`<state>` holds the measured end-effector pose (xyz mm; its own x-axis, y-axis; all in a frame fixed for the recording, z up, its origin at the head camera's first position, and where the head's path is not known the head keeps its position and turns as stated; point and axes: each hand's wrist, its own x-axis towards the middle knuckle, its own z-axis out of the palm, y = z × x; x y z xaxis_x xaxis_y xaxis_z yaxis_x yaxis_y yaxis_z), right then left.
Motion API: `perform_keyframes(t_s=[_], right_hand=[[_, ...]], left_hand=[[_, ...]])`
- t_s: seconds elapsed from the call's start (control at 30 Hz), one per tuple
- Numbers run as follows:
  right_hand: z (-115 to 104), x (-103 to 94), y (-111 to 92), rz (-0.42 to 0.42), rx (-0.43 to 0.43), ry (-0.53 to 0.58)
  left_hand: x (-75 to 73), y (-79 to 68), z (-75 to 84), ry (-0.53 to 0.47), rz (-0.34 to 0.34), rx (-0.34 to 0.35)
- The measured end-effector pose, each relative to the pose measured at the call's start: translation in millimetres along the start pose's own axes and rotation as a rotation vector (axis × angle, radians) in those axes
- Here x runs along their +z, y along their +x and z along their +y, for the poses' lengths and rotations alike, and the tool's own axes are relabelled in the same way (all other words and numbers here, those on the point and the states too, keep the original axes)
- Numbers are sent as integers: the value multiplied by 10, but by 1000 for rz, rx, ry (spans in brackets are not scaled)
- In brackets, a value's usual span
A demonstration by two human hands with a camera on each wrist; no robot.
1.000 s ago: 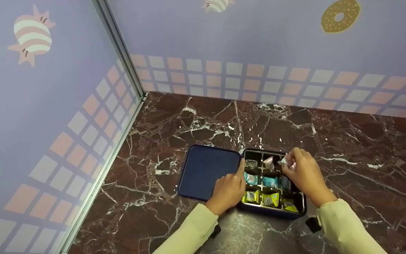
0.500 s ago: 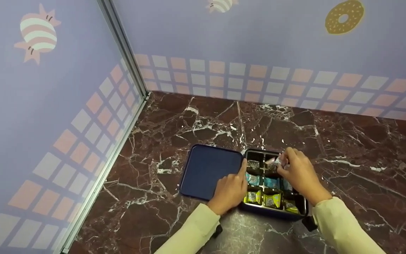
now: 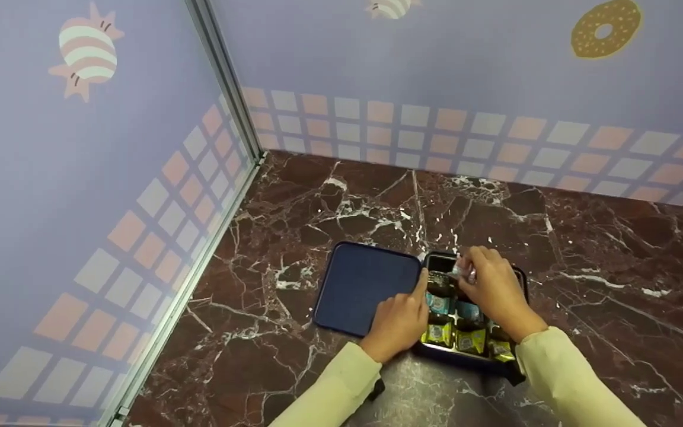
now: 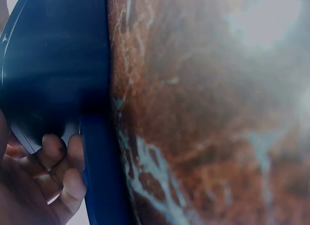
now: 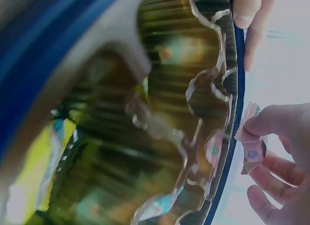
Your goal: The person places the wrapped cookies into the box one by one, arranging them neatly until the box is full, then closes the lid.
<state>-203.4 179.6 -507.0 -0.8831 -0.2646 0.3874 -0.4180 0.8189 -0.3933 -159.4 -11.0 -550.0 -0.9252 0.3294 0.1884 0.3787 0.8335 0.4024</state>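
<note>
A dark blue box [image 3: 457,360] with a divided insert stands on the marble-patterned table. Yellow-wrapped candies [image 3: 471,341] fill its near row, and blue-wrapped candies [image 3: 438,304] lie in the middle row. My right hand [image 3: 494,290] pinches a pink-wrapped candy [image 5: 253,150] between thumb and fingers, above the box's far row. Part of that row is hidden under this hand. My left hand [image 3: 399,323] holds the box's left side, index finger stretched along the rim, the other fingers [image 4: 73,184] curled against the blue wall. Another pink-striped wrapper [image 5: 214,147] shows in the right wrist view.
The flat blue lid [image 3: 368,290] lies directly left of the box, under part of the left forearm's side. Pale purple panels [image 3: 495,65] printed with sweets rise behind and on the left, meeting at a metal corner post [image 3: 229,77].
My right hand has carried the pink-wrapped candy leftward over the far row, towards the corner compartment. My left hand stays at the box's side. The head view has shifted slightly.
</note>
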Motion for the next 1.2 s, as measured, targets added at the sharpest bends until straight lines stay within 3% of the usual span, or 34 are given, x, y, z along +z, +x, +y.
perform_keyframes(t_s=[0.5, 1.2], right_hand=[[-42, 94, 33, -25, -47, -14], [-96, -33, 43, -115, 46, 6]], left_hand=[[57, 23, 64, 4, -18, 0], [-11, 5, -2, 14, -24, -12]])
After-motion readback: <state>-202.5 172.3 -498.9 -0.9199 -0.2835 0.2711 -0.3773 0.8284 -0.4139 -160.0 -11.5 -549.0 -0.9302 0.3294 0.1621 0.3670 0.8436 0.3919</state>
